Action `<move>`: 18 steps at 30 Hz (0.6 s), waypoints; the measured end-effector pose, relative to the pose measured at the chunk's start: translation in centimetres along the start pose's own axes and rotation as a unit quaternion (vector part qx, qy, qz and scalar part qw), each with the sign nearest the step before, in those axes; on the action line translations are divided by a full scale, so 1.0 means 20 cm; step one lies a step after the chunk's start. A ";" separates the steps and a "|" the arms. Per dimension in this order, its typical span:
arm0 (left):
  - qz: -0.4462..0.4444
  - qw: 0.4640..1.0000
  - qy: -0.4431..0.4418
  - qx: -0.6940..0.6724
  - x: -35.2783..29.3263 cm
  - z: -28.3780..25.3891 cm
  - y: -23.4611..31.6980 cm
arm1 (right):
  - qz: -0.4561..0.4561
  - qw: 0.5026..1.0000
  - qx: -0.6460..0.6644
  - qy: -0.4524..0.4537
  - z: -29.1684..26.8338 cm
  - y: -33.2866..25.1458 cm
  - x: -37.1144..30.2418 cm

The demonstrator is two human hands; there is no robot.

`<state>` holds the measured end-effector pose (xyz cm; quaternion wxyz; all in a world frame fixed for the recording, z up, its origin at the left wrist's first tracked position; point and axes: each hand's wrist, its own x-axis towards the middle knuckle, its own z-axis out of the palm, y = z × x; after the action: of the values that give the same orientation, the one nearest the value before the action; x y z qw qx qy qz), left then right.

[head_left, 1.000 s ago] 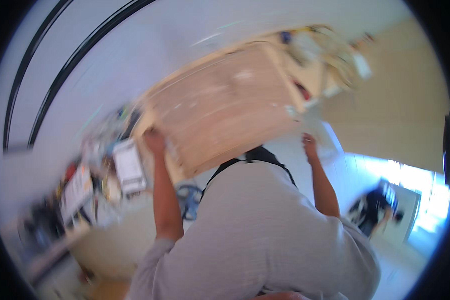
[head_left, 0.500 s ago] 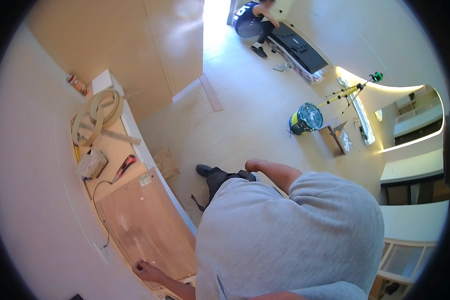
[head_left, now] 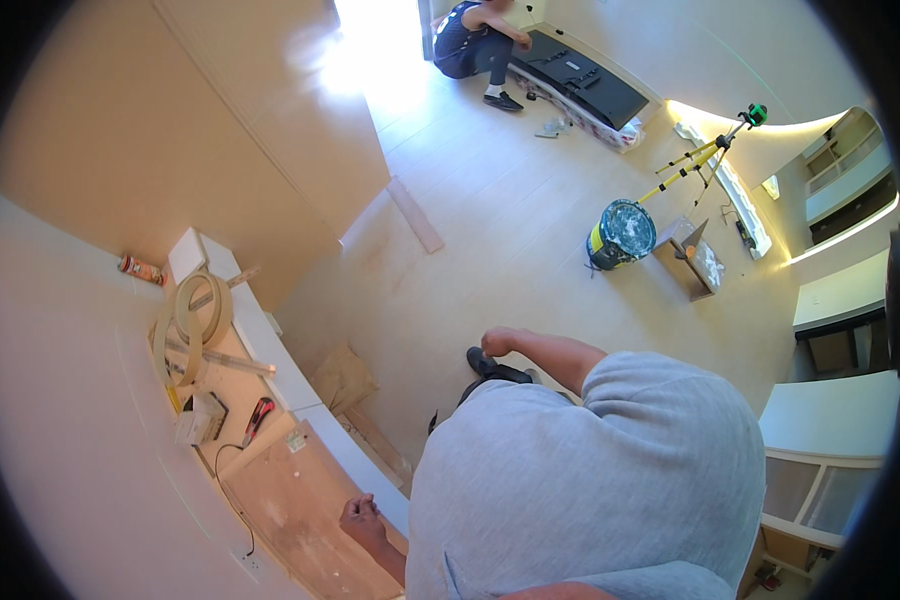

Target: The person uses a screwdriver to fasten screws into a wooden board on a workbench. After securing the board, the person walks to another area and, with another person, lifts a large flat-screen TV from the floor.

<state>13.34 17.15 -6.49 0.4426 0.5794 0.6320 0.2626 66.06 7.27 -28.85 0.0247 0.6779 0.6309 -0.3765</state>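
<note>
My left hand (head_left: 362,516) hovers over or rests on a brown wooden panel (head_left: 295,500) set in the top of a low cabinet; contact is unclear. Its fingers are curled in, and anything inside them is hidden. My right hand (head_left: 499,341) hangs in front of my body above the floor, closed in a loose fist, its contents hidden too. Past the panel lie a red and black utility knife (head_left: 258,420), a small box (head_left: 202,418) and a metal ruler (head_left: 240,361). Coiled edge-banding strip (head_left: 202,308) lies farther along the cabinet top.
An orange spray can (head_left: 142,269) stands near the wall. Cardboard (head_left: 344,378) lies beside the cabinet. Across the floor are a paint bucket (head_left: 625,235), a yellow tripod with a green laser level (head_left: 755,115), and a small box (head_left: 692,265). Another person (head_left: 465,45) crouches by a black television (head_left: 580,78).
My left hand has moved from the panel's wall-side edge toward its front edge. My view has shifted, and a shoe shows farther right. My right hand stays closed.
</note>
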 end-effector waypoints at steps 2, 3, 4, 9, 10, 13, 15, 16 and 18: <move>-0.040 0.999 -0.032 0.003 -0.02 0.17 0.11 | -0.005 1.000 0.005 0.017 -0.14 0.12 0.05; -0.050 0.997 -0.049 0.030 -0.03 0.25 0.18 | 0.011 0.999 0.028 0.028 -0.20 0.19 0.06; -0.050 0.995 -0.065 0.060 -0.04 0.33 0.24 | 0.031 0.998 0.044 0.030 -0.26 0.27 0.06; 0.097 0.982 -0.065 0.150 0.07 0.76 0.35 | 0.081 0.979 0.111 0.152 -0.43 0.65 -0.02; 0.083 0.985 -0.076 0.133 0.10 0.82 0.37 | 0.107 0.972 0.133 0.160 -0.42 0.71 -0.05; 0.027 0.988 -0.120 0.096 0.21 0.94 0.45 | 0.183 0.953 0.174 0.170 -0.32 0.87 -0.15; -0.042 0.981 -0.162 0.095 0.29 0.98 0.47 | 0.215 0.949 0.173 0.150 -0.20 0.92 -0.23; -0.047 0.977 -0.185 0.101 0.34 0.99 0.46 | 0.240 0.949 0.164 0.118 -0.14 0.92 -0.27; -0.052 0.965 -0.232 0.113 0.47 1.00 0.35 | 0.280 0.937 0.194 0.078 -0.05 0.90 -0.34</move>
<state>34.67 23.87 -12.45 0.5222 0.6368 0.5667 0.0245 82.74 -1.45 -32.39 -0.0524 0.8459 0.3304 -0.4154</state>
